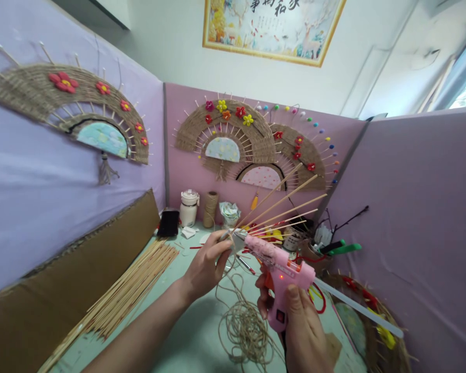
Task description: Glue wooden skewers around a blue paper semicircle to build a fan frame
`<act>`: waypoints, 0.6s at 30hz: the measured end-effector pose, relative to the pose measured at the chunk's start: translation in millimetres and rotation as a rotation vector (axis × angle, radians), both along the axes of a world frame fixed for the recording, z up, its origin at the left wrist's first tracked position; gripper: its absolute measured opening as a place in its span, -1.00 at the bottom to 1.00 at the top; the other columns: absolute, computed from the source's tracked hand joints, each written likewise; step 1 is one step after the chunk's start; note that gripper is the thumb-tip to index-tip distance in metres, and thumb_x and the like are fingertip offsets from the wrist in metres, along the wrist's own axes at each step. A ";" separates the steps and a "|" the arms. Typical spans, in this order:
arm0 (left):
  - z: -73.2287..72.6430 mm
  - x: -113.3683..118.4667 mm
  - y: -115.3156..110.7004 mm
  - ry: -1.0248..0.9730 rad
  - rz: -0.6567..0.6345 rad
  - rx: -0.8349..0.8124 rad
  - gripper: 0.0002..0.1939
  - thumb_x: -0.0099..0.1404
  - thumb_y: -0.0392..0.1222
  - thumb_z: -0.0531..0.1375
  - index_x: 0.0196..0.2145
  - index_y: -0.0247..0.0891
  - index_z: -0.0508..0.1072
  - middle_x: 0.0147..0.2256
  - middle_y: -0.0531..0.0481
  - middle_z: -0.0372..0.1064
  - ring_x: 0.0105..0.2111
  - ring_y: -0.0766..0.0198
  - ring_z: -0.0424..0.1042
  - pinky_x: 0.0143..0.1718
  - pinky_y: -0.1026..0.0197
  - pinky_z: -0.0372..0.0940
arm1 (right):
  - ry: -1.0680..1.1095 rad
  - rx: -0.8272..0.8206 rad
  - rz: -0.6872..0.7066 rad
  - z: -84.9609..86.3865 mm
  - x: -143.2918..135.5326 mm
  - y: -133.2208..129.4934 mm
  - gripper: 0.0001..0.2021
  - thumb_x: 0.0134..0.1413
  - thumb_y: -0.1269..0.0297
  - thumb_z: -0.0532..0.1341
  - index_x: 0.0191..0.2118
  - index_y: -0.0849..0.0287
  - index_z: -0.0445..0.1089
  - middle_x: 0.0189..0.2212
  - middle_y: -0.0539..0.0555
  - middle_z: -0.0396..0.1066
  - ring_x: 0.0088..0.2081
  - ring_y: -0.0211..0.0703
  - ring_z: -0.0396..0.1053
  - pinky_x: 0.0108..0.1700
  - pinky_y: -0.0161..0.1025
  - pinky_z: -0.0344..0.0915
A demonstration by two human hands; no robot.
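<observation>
My right hand is wrapped round the handle of a pink hot glue gun, a red light glowing on its side and a long glue stick poking out of its back. The nozzle meets a small white piece near my left fingertips. My left hand is closed in a pinch on that white piece, from which several thin wooden sticks fan out to the upper right. Twine runs down from the left fingers to a loose tangle on the table. The gun hides part of the fan.
A bundle of wooden sticks lies left beside a cardboard strip. At the back stand a white jar and a twine spool. Woven fans hang on the partitions. A flowered fan leans at lower right, near green-handled tools.
</observation>
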State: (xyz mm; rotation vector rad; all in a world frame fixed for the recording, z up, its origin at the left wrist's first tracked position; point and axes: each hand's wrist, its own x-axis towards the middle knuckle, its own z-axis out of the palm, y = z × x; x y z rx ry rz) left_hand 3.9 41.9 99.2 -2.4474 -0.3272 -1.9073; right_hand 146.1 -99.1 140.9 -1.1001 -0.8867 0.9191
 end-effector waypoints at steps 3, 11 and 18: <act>0.0 0.3 0.1 0.005 0.002 -0.003 -0.42 0.29 -0.52 0.07 0.17 -0.09 0.06 -0.02 -0.20 0.27 0.01 0.21 0.36 -0.08 0.07 0.40 | 0.008 0.004 -0.031 -0.2 -2.2 0.4 -0.46 0.09 -0.24 0.13 -0.32 0.23 0.48 -0.41 0.16 0.49 -0.49 -0.16 0.35 -0.48 -0.26 0.30; -0.9 0.2 0.0 0.007 0.006 -0.009 -0.44 0.29 -0.51 0.08 0.16 -0.09 0.08 -0.02 -0.20 0.29 0.01 0.19 0.38 -0.08 0.08 0.39 | -0.020 -0.003 0.008 -1.4 1.0 1.3 -0.46 0.11 -0.24 0.10 -0.35 0.20 0.47 -0.52 0.09 0.42 -0.53 -0.17 0.33 -0.51 -0.27 0.26; -1.9 0.6 0.1 0.018 0.016 -0.011 -0.40 0.28 -0.52 0.07 0.18 -0.09 0.06 -0.02 -0.19 0.28 0.01 0.21 0.36 -0.08 0.08 0.41 | -0.015 0.006 -0.007 -4.8 1.8 1.8 -0.46 0.13 -0.23 0.09 -0.33 0.22 0.47 -0.51 0.10 0.44 -0.54 -0.18 0.32 -0.54 -0.27 0.20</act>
